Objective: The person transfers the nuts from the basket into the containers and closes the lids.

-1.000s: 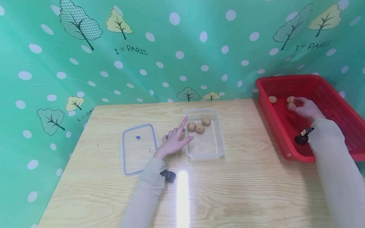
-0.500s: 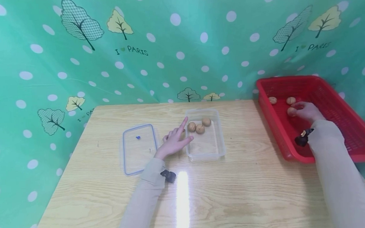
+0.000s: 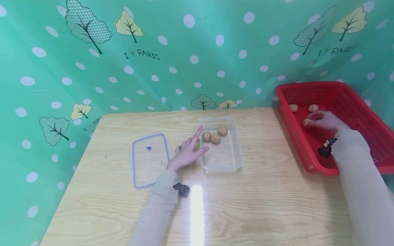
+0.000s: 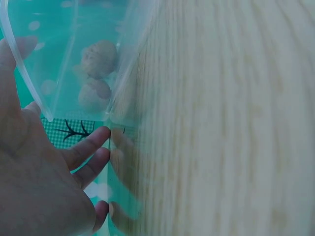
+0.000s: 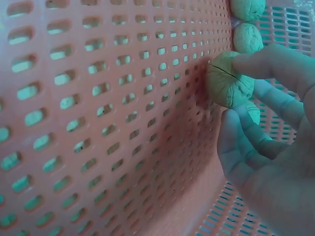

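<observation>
My right hand (image 3: 328,121) is inside the red plastic basket (image 3: 293,145), pinching a walnut (image 5: 226,81) between thumb and fingers beside the perforated side wall. Two more walnuts (image 3: 313,108) are seen farther back in the basket in the head view. On the table, my left hand (image 3: 186,153) lies against the left side of a clear plastic container (image 3: 224,168), its index finger stretched along the rim. That container holds three walnuts (image 3: 215,138) toward its far end. In the left wrist view, the fingertips (image 4: 102,133) meet the tabletop.
Left of the container lies a clear lid (image 3: 149,168) with a blue seal and a small blue mark. The basket occupies the table's right side. Behind the wooden table (image 3: 252,208) hangs a green dotted cloth (image 3: 169,87).
My right hand has drawn one walnut away from another and moved left with it toward the basket's near left wall. The left hand has stayed put.
</observation>
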The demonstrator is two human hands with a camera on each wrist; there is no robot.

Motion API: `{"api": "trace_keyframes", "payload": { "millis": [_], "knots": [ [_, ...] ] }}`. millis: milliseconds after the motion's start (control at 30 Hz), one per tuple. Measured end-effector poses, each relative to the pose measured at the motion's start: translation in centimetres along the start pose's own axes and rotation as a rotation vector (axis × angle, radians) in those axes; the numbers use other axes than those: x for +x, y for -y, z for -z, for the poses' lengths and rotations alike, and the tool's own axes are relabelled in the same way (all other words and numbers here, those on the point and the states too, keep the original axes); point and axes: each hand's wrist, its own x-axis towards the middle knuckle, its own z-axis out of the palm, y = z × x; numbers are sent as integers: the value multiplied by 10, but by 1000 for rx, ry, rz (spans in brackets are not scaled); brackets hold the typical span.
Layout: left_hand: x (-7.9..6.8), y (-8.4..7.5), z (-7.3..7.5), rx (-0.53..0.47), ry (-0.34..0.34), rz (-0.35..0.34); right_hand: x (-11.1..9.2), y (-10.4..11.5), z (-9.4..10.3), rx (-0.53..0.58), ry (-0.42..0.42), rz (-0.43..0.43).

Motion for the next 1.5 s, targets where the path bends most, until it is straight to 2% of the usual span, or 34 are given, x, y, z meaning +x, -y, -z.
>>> {"api": "trace_keyframes", "payload": {
  "millis": [167,233,367,967,1500],
  "knots": [
    [-1,1,1,0,4,7,18,-9,2,-53,12,67],
    [0,1,0,-5,5,7,22,-10,3,-86,-9,103],
    [1,2,-1,-14,5,6,24,-7,4,-66,-36,152],
    [1,-1,2,-14,16,1,9,25,10,16,-135,189],
    [1,1,2,-18,17,-7,-18,67,-2,68,-207,303]
  ]
}}
